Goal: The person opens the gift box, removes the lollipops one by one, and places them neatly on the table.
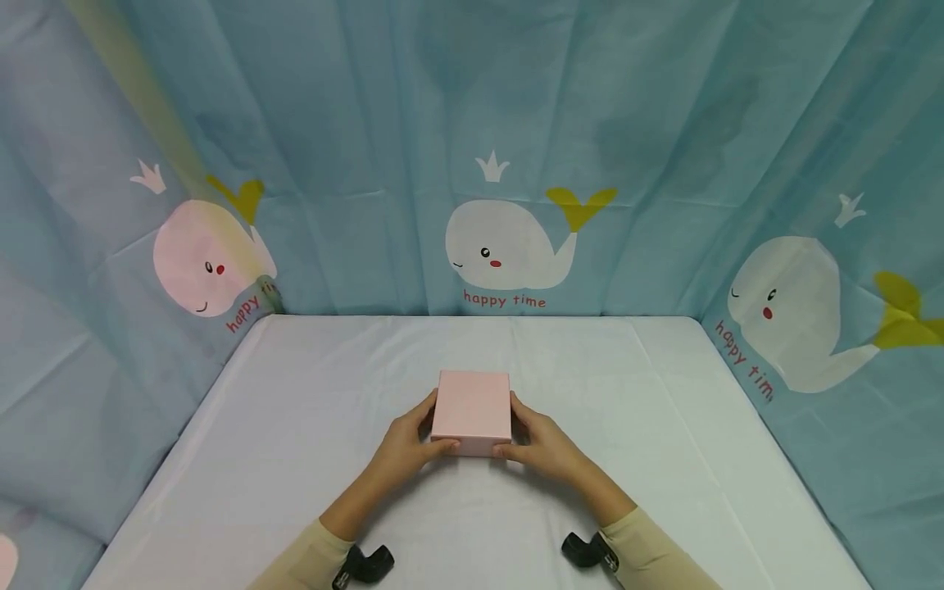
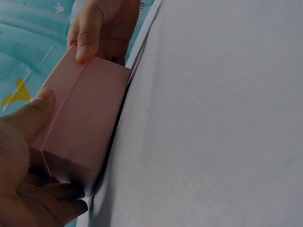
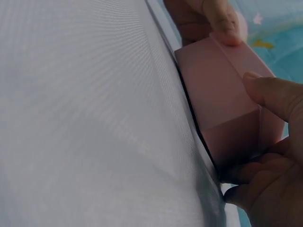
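Note:
A pink square box [image 1: 474, 404] with a lid is at the middle of the white table; a thin dark shadow line runs along its lower edge in both wrist views. My left hand [image 1: 406, 441] grips its left side, thumb on the near face and fingers along the side. From the right, my right hand [image 1: 544, 442] holds it the same way. In the left wrist view the left thumb [image 2: 40, 106] presses near the lid's seam. The right thumb [image 3: 265, 92] lies across the lid edge in the right wrist view. What the box contains is hidden.
White cloth covers the table [image 1: 310, 385]. Blue curtains [image 1: 354, 164] printed with whales and "happy time" hang behind it and along both sides. A black wrist camera [image 1: 365, 565] sits at the left sleeve, another black camera [image 1: 586, 551] at the right sleeve.

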Demonstrator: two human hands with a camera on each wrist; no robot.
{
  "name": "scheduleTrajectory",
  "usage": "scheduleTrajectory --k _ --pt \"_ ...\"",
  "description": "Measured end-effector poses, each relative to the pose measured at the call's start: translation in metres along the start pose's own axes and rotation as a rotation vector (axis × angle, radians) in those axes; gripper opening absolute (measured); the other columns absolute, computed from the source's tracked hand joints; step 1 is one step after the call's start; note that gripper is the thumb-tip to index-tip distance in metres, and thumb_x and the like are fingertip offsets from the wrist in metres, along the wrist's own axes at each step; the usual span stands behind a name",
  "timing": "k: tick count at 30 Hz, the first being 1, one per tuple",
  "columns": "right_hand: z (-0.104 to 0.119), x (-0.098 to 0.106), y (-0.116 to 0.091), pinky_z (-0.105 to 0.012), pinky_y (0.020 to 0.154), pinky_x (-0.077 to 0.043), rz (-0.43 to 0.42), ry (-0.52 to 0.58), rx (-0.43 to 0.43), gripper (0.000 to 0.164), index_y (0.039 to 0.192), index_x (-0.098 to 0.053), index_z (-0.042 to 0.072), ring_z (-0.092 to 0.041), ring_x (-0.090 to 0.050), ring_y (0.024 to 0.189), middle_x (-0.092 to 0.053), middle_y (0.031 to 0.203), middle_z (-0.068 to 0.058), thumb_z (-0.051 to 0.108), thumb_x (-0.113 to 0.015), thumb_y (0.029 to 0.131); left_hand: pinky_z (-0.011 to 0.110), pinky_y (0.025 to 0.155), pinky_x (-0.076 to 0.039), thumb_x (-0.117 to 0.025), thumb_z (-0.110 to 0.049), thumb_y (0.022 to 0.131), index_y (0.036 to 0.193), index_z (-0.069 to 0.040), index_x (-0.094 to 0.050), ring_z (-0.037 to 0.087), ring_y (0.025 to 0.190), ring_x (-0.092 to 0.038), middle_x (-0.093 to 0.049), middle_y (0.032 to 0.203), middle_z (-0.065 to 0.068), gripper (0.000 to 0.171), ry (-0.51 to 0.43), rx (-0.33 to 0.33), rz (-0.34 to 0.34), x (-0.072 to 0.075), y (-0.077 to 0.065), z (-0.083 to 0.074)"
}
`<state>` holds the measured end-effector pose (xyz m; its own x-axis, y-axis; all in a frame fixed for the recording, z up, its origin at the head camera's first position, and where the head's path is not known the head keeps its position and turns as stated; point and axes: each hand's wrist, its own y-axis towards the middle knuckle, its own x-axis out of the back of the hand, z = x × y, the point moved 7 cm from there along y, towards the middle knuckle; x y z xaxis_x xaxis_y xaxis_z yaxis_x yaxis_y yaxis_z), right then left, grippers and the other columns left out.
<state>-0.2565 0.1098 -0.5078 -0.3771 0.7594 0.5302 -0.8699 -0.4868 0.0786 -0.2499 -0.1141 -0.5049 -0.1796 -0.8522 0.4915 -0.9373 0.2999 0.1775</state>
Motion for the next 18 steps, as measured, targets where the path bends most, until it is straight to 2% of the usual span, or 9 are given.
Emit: scheduleTrajectory --k 3,7,10,18 --pt "-0.0011 0.0007 -0.0004 -0.046 0.122 -0.032 0.007 -0.001 0.003 0.109 0.163 -0.013 0.003 -0.022 -0.036 0.150 -0.026 0.166 -0.010 0.039 -0.082 0.087 0.043 0.110 -0.048 -0.086 -0.038 0.080 0.161 -0.006 -0.028 0.028 0.139 -0.052 -0.041 0.160 0.013 0.105 0.000 -0.012 -0.013 -0.0001 -0.0003 -0.0011" --pt "-0.0018 0.0020 0.0003 -0.045 0.121 -0.033 0.015 -0.007 0.005 0.110 0.163 -0.013 0.005 -0.021 -0.036 0.150 -0.026 0.166 -0.009 0.043 -0.082 0.086 0.041 0.109 -0.049 -0.086 -0.041 0.079 0.161 -0.009 -0.028 0.025 0.138 -0.054 -0.041 0.160 0.009 0.106 0.002 0.009 -0.029 0.0004 -0.0009 0.0003" --pt "-0.0016 0.0031 0.0008 -0.045 0.121 -0.033 0.016 0.002 0.008 0.110 0.164 -0.013 0.006 -0.021 -0.037 0.150 -0.027 0.166 -0.008 0.044 -0.082 0.086 0.041 0.110 -0.049 -0.087 -0.042 0.079 0.161 -0.011 -0.029 0.023 0.137 -0.055 -0.042 0.160 0.007 0.106 -0.013 0.018 -0.038 0.0006 -0.0014 0.0015" --pt "-0.0013 0.0049 -0.0002 -0.046 0.121 -0.033 0.005 0.024 0.012 0.109 0.164 -0.013 0.008 -0.022 -0.036 0.150 -0.025 0.167 -0.007 0.044 -0.081 0.087 0.042 0.110 -0.048 -0.086 -0.040 0.080 0.162 -0.009 -0.028 0.023 0.135 -0.057 -0.041 0.160 0.005 0.105 -0.072 0.012 -0.052 -0.0010 -0.0030 0.0007"
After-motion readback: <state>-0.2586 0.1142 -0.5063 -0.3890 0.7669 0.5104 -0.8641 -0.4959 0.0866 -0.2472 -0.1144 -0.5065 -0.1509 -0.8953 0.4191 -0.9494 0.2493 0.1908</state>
